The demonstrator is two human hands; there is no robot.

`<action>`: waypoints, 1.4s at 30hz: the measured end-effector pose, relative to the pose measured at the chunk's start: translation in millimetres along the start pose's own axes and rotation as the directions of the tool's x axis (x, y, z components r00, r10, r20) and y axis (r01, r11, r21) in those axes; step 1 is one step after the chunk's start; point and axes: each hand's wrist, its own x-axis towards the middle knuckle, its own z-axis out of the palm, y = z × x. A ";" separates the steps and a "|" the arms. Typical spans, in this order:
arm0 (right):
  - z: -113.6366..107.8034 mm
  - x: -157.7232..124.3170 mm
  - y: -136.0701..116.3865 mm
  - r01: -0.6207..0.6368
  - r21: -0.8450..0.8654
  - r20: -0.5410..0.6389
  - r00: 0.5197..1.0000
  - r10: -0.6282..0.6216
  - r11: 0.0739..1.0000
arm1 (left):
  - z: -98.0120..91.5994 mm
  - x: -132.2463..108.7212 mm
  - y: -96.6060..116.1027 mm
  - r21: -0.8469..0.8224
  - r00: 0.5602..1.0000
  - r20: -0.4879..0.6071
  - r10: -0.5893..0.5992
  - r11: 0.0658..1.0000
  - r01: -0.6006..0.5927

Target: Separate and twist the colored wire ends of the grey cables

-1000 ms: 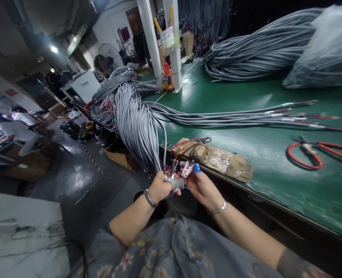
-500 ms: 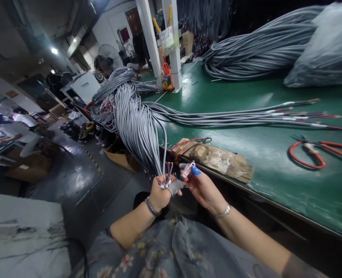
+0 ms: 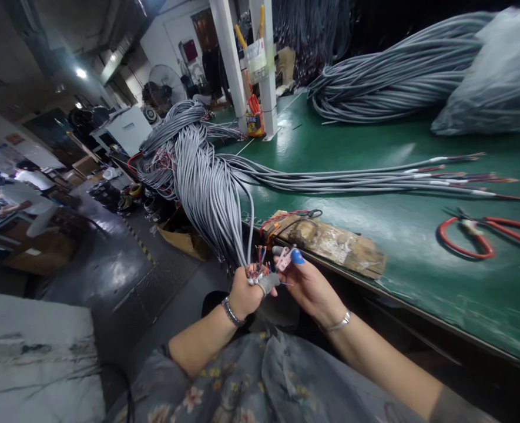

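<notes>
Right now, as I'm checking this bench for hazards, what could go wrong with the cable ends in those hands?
The grey cables hang off the green table edge; their weight might drag the ends from the left hand. The coloured wires sit tightly bunched, so the right hand could snag a neighbouring strand.
</notes>
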 end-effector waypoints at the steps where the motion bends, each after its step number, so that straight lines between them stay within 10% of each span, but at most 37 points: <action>1: -0.2 -1.3 -0.7 -0.012 0.001 0.006 1.000 0.012 1.000 | -0.6 -0.6 0.0 -0.006 1.000 -0.007 0.001 1.000 -0.001; 6: -5.7 -18.6 -3.5 -0.075 -0.141 0.135 0.986 0.094 0.987 | -5.0 -5.4 -3.6 -0.051 0.999 -0.025 -0.024 0.998 0.023; 14: -3.4 -33.2 -5.8 0.161 -0.494 0.147 0.984 -0.100 0.854 | -11.7 -8.0 -8.4 -0.043 0.998 0.055 0.019 0.999 -0.017; 21: 2.1 -28.0 4.2 0.141 -0.413 0.083 0.990 -0.117 0.900 | -19.0 -7.3 -6.9 0.076 0.986 0.167 0.019 0.997 -0.032; 29: -10.4 -16.1 4.1 -0.023 -0.115 0.066 0.997 0.031 0.993 | -10.3 -7.6 -6.7 -0.068 0.999 -0.043 -0.029 0.997 0.026; 42: -1.6 2.1 2.5 0.176 -0.200 0.002 0.984 -0.180 0.964 | 10.3 -3.7 2.1 -0.079 0.980 -0.198 -0.016 0.997 0.001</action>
